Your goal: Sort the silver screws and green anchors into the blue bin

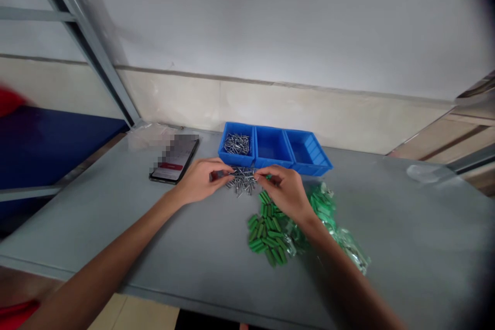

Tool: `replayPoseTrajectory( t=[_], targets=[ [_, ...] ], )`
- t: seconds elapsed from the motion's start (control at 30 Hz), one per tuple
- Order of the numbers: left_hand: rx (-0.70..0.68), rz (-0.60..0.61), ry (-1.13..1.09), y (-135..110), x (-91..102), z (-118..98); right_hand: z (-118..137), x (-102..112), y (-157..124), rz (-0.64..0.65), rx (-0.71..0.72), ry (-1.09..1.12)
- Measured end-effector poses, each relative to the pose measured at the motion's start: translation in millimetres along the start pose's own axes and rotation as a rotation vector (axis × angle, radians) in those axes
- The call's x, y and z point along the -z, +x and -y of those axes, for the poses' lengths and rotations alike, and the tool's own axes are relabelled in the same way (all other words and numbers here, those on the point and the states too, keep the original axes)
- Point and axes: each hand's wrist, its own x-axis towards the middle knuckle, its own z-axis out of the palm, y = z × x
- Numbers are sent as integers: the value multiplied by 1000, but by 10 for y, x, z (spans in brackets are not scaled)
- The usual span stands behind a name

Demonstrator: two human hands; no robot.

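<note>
Both my hands are over a grey metal table, just in front of a blue three-compartment plastic tray. My left hand pinches a small metal screw at its fingertips, beside a loose pile of steel screws. My right hand holds a small green item, likely a plastic wall plug. Below it lies a heap of green plastic wall plugs. More green pieces sit in a clear plastic bag by my right wrist. The tray's left compartment holds screws.
A smartphone with a blurred screen lies left of the tray. A clear plastic sheet sits in the back left corner. The table's back edge meets a wall, a grey metal upright rises at left, and a dark blue surface lies beyond the table.
</note>
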Motion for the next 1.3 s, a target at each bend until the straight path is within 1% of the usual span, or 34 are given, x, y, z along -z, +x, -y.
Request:
replayPoseTrajectory(
  t=[0.17,0.3,0.57,0.7,0.8,0.97,1.13,1.3],
  targets=[
    [33,27,-165,1,-20,-120,112,-24,-37,48,-138,337],
    [33,42,-196,-2,-17,-126,194,-37,-60,83,-197,439],
    [36,35,-211,-5,-7,-146,211,-37,-58,122,-202,457],
    [32,7,-209,-6,8,-123,237,-34,-64,141,-179,451],
    [36,18,-209,1,23,-113,261,-33,-75,146,-157,442],
    [70,66,-245,9,22,-145,262,-39,-96,88,-90,389],
    [80,53,-262,-9,11,-165,251,-38,-103,53,-56,350],
    [93,31,-272,-13,49,-212,228,-50,-109,33,-11,281]
  ],
)
